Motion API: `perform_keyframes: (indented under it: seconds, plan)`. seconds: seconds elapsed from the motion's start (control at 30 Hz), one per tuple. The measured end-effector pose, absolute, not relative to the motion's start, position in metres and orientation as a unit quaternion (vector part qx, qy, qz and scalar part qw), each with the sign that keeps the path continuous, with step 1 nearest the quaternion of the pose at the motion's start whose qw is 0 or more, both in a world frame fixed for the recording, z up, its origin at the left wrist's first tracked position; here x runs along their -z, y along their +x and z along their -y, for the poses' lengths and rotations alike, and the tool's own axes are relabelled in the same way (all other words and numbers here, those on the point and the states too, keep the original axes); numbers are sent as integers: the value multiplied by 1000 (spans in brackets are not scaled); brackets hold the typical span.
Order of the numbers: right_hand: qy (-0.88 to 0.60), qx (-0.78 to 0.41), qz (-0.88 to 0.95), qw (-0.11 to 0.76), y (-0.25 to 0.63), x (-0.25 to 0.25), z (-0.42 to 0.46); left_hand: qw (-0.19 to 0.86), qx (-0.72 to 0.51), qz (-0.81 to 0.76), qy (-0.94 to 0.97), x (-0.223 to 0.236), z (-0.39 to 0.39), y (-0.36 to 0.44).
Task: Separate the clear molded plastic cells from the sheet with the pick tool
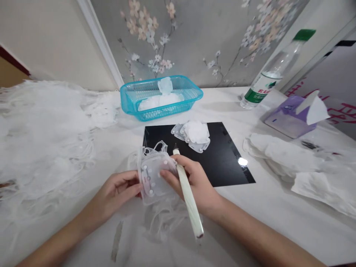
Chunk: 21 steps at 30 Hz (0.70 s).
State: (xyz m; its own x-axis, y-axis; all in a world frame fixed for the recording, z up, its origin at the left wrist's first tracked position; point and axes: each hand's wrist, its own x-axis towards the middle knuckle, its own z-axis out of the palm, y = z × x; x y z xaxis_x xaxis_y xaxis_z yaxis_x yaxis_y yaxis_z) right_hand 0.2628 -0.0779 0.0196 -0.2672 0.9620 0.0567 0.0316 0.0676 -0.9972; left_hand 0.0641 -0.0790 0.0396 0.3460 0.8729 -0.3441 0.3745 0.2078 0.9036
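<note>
A translucent, rounded-square plastic piece (159,181) with small round bumps is between my two hands, above the near left edge of the black board (230,163). My left hand (122,191) pinches its left edge between thumb and fingers. My right hand (197,181) grips a craft knife (189,198) with a pale handle; its dark pointed tip faces away from me. The right thumb also presses on the plastic piece's face. Loose clear plastic strips (161,220) lie under the piece. Several similar pieces (196,133) are stacked on the board's far part.
A blue basket (129,100) holding white pieces stands behind the board. Tangled white plastic (41,133) heaps at left. On the right are a water bottle (263,83), a purple tissue box (289,115) and a pile of translucent plastic (292,155).
</note>
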Motion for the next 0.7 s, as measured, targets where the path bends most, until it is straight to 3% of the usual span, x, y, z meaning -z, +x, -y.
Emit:
perform_keyframes:
  seconds: [0.27, 0.4, 0.47, 0.7]
  plan:
    - [-488, -477, 601, 416, 265, -15, 74, 560, -232, -519, 603, -38, 80, 64]
    - [-586, -304, 611, 437, 268, -14, 74, 555, -230, -516, 611, -35, 80, 61]
    - [-563, -254, 652, 439, 267, -16, 78, 538, -237, -515, 624, -33, 81, 61]
    - [-405, -338, 754, 392, 256, -17, 94, 392, -277, -484, 732, -33, 88, 67]
